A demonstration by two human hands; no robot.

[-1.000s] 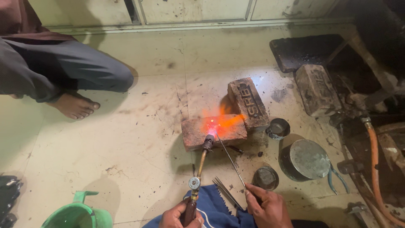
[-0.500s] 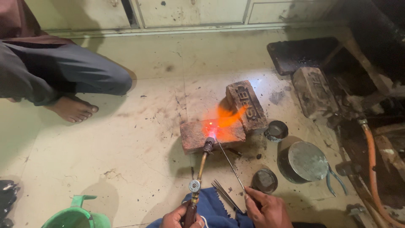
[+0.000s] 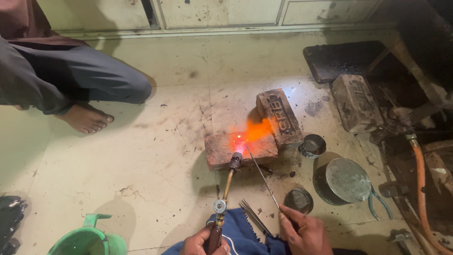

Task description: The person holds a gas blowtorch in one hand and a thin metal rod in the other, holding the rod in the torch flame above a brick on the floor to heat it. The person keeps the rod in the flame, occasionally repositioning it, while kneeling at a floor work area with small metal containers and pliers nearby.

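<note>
At the bottom edge of the view, your left hand [image 3: 204, 242] is wrapped tight around the handle of the brass gas torch [image 3: 225, 189], which angles up and away so its flame plays on the glowing flat red brick [image 3: 240, 148], while your wrist is cut off by the frame. To the right, your right hand [image 3: 302, 232] pinches the thin metal rod [image 3: 262, 175] between fingers and thumb, its far tip reaching into the orange glow, where the heated piece is too small and bright to make out.
</note>
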